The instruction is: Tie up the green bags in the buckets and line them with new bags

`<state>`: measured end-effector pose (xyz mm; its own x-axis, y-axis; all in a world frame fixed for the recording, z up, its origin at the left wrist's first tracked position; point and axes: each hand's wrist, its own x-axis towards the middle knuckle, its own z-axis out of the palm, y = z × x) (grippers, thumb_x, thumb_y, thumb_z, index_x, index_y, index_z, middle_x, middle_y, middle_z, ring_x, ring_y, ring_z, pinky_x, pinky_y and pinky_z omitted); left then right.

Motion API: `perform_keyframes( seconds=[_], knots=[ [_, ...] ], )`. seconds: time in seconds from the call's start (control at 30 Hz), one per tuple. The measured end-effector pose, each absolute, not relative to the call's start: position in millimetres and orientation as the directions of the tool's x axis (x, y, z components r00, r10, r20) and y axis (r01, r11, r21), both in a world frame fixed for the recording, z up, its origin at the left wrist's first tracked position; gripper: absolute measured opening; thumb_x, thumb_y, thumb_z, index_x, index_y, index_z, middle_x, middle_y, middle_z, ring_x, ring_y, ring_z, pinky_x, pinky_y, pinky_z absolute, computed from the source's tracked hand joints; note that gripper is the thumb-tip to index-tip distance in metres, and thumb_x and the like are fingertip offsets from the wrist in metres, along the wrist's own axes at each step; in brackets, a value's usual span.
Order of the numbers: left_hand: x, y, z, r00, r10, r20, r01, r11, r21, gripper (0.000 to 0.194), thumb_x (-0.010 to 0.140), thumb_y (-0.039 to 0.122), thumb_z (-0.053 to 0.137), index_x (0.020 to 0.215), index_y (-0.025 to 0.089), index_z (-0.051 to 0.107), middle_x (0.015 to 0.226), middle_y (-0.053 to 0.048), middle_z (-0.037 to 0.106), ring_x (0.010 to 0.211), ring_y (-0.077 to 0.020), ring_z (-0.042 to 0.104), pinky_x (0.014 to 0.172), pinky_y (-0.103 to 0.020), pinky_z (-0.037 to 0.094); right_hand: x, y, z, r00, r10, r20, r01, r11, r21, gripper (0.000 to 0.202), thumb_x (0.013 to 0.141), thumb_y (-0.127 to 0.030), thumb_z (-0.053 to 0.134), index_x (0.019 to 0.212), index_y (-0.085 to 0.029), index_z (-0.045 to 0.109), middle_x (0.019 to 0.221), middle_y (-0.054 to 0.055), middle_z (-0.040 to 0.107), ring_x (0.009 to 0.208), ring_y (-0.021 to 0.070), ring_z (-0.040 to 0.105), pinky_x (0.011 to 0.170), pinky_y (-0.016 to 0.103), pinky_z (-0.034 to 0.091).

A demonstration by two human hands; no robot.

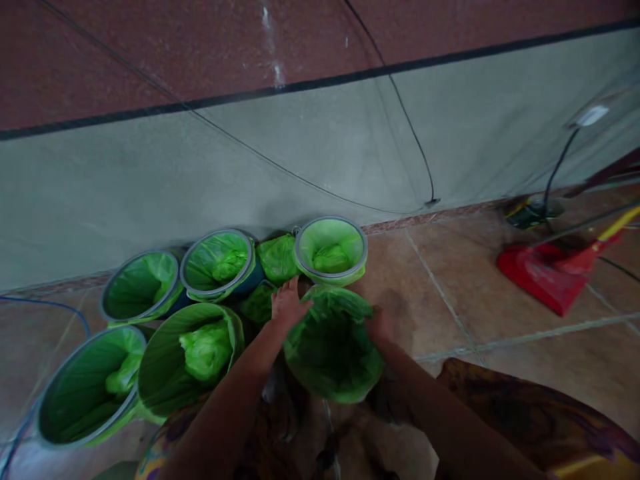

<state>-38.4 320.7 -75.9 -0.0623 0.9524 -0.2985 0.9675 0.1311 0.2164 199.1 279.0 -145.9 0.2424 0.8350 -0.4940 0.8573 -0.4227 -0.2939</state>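
A bin lined with a thin green plastic bag (333, 380) stands in front of me between my legs, its mouth facing up at me and its inside dark. At its left rim is my left hand (290, 305), fingers stretched out and apart, the thumb close to the edge of the bag. My right hand (384, 328) is against the right rim, where blur and shadow hide its fingers. Just beyond stands a smaller bin (331, 273) with the same green lining and a bunched bag inside.
Several lined bins, including a wide one (167, 393) and a grey-rimmed one (186, 257), cluster at left. Green bundles (278, 259) lie by the wall. A red dustpan (540, 273) and dark cables (410, 127) are at right. A blue hose (65, 307) runs at far left.
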Motion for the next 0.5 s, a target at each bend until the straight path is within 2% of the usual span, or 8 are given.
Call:
perform_keyframes(
  seconds=[0.1,0.17,0.2,0.27,0.33,0.4,0.5],
  knots=[
    [-38.8,319.9,-79.7,-0.057,0.963,-0.264,0.952,0.132,0.275,0.068,0.087,0.044,0.062,0.146,0.016,0.041,0.143,-0.015,0.055,0.132,-0.0279,0.051,0.108,-0.039,0.04,194.9,252.7,-146.0,0.328,0.823,-0.464,0.779,-0.514,-0.36,0.055,0.087,-0.028,0.058,0.137,-0.007,0.052,0.116,0.022,0.068,0.106,0.0342,0.067,0.086,0.04,0.052],
    [-33.6,319.8,-86.1,-0.043,0.97,-0.241,0.938,0.122,0.324,0.057,0.093,0.042,0.055,0.143,0.016,0.047,0.14,-0.013,0.059,0.129,-0.0247,0.054,0.108,-0.035,0.041,192.8,247.7,-142.9,0.347,0.874,-0.34,0.763,-0.474,-0.439,0.072,0.083,-0.035,0.065,0.144,-0.005,0.043,0.127,0.023,0.063,0.115,0.0347,0.062,0.092,0.041,0.051],
    [-30.3,320.4,-89.4,-0.041,0.972,-0.231,0.931,0.121,0.345,0.051,0.096,0.04,0.051,0.14,0.016,0.05,0.138,-0.012,0.06,0.127,-0.0227,0.056,0.107,-0.033,0.041,192.0,250.6,-140.5,0.337,0.907,-0.254,0.775,-0.42,-0.472,0.072,0.084,-0.038,0.063,0.144,-0.004,0.042,0.131,0.023,0.06,0.12,0.0342,0.059,0.096,0.042,0.049],
    [-23.8,323.5,-95.4,-0.047,0.971,-0.233,0.924,0.131,0.359,0.04,0.1,0.037,0.041,0.131,0.019,0.06,0.131,-0.009,0.066,0.121,-0.0193,0.06,0.105,-0.029,0.043,190.0,266.9,-134.6,0.25,0.963,-0.103,0.813,-0.267,-0.518,0.055,0.092,-0.037,0.052,0.137,-0.006,0.051,0.133,0.02,0.06,0.124,0.0308,0.056,0.103,0.041,0.044],
    [-18.6,328.5,-100.2,-0.051,0.964,-0.262,0.931,0.14,0.336,0.038,0.102,0.035,0.037,0.118,0.021,0.068,0.122,-0.007,0.07,0.114,-0.018,0.064,0.1,-0.028,0.045,185.7,292.6,-129.6,0.083,0.996,-0.044,0.836,-0.094,-0.54,0.042,0.098,-0.032,0.041,0.128,-0.012,0.061,0.129,0.016,0.065,0.121,0.0257,0.059,0.105,0.037,0.042],
    [-15.2,333.4,-104.1,-0.031,0.956,-0.292,0.943,0.125,0.31,0.038,0.102,0.037,0.038,0.108,0.021,0.072,0.115,-0.007,0.073,0.107,-0.0179,0.066,0.095,-0.027,0.046,179.0,319.1,-127.7,-0.08,0.994,-0.07,0.837,0.029,-0.547,0.039,0.1,-0.031,0.039,0.125,-0.016,0.065,0.125,0.013,0.069,0.115,0.0222,0.063,0.103,0.032,0.043],
    [-13.8,337.0,-109.8,0.011,0.953,-0.303,0.95,0.085,0.302,0.039,0.1,0.042,0.042,0.106,0.021,0.074,0.112,-0.007,0.074,0.104,-0.0184,0.067,0.094,-0.026,0.047,169.7,345.2,-131.9,-0.241,0.952,-0.188,0.844,0.11,-0.525,0.037,0.101,-0.033,0.039,0.119,-0.019,0.069,0.118,0.009,0.073,0.105,0.0209,0.067,0.094,0.028,0.047]
  ],
)
